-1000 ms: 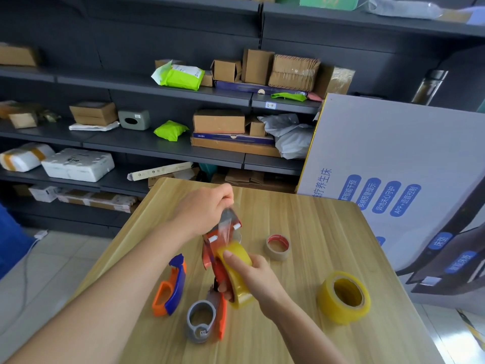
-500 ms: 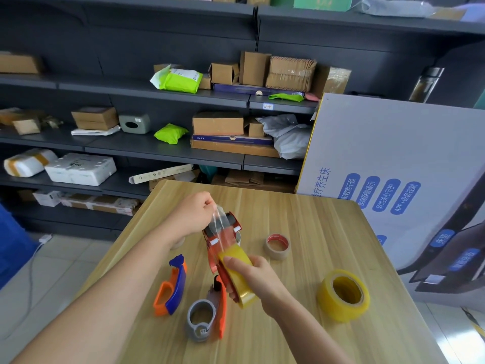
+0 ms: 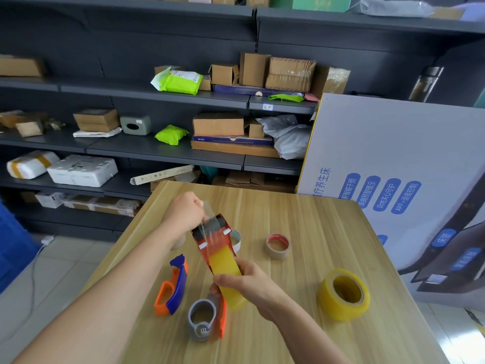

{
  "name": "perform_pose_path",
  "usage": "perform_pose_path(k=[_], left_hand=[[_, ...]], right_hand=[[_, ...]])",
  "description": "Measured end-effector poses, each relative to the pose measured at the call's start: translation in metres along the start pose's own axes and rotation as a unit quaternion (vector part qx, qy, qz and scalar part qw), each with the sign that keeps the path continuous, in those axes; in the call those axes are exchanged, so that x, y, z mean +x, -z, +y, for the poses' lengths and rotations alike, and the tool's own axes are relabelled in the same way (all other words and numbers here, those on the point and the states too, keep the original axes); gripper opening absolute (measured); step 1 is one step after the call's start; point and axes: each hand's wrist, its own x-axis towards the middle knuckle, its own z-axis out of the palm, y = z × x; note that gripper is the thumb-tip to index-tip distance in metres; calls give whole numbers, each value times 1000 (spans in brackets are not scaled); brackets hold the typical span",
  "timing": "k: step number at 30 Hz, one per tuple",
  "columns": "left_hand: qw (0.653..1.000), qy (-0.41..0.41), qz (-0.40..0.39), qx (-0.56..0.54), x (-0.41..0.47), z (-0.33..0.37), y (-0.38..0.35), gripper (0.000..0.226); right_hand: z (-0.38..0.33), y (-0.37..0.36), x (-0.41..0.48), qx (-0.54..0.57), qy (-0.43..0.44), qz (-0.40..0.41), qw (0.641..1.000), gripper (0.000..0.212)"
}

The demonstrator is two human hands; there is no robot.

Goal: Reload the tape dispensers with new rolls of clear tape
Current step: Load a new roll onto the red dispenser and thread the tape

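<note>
Held dispenser (image 3: 212,237) hangs over mid-surface (image 3: 301,219), second dispenser (image 3: 172,287) to its left, third dispenser (image 3: 207,319) in front, big roll (image 3: 343,295) off right.

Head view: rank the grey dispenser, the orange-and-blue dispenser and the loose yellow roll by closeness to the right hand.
1. Grey dispenser, just below the right hand.
2. Orange-and-blue dispenser, off to its left.
3. Loose yellow roll, farthest, out on the right side.

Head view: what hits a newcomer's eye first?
The red tape dispenser held over the middle of the wooden table, with the right hand gripping its yellow tape roll and the left hand pinching the clear tape end drawn over its head. Next, the spare yellow roll lying on the table's right side, and the big white printed board leaning beside it.
</note>
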Motion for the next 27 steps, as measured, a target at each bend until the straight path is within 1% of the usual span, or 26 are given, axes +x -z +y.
perform_pose_path(k=[2, 3, 5, 6, 9, 12, 14, 15, 20, 23, 26, 27], left_hand=[[1000, -9, -2, 9, -2, 5, 1, 19], [1000, -16, -5, 9, -5, 8, 2, 20], [999, -41, -22, -7, -9, 14, 4, 22], [998, -57, -36, -19, -10, 16, 5, 23], [991, -109, -78, -28, -15, 24, 14, 24], [982, -172, -73, 19, -18, 33, 19, 21], [973, -213, -47, 80, -19, 39, 20, 19], [970, -221, -39, 91, -19, 41, 19, 19], [976, -201, -21, 77, -11, 36, 15, 20], [986, -166, -27, 21, -2, 29, 12, 23], [989, -142, -38, -3, 6, 23, 9, 22], [990, -134, -40, -14, 7, 22, 9, 22]], right_hand=[[1, -1, -1, -5, 6, -7, 1000, 18], [1, -2, -1, -2, 10, -7, 1000, 19], [2, -4, -1, 9, 10, -8, 1000, 37], [1, -4, -1, 19, 4, -1, 1000, 43], [-1, -4, -2, 53, -7, 35, 998, 31], [2, -2, 2, 68, 10, 50, 996, 37], [3, -2, 1, 70, 10, 53, 996, 33], [4, -1, 1, 68, 11, 54, 996, 32], [4, 0, 0, 72, 41, 32, 996, 33], [4, 2, -2, 81, 48, 35, 995, 32], [2, 5, -4, 78, 40, 49, 995, 24], [3, 6, -3, 82, 38, 55, 994, 28]])
